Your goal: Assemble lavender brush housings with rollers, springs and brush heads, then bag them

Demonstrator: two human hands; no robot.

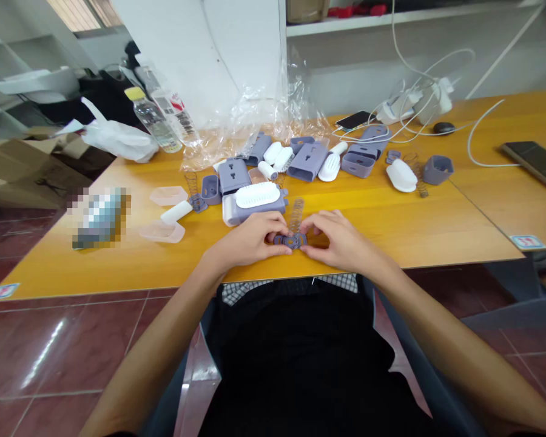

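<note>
**Black top over checked shirt (291, 282), bare forearms (150, 358)**
Black garment (295, 358) is worn over the torso, with white-and-grey check shown at its far edge. Pale pink strips (198, 382) with dark slate edging are seen down both sides; whether they are clothing cannot be told. Left hand (248, 240) and right hand (346, 240) are bare.

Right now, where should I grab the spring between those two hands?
Probably take the coil spring by its top coils, reaching in from the far side of the table. It stands upright with its top free, while its bottom seems to sit on the grey ribbed disc, which the left hand and right hand pinch.
</note>
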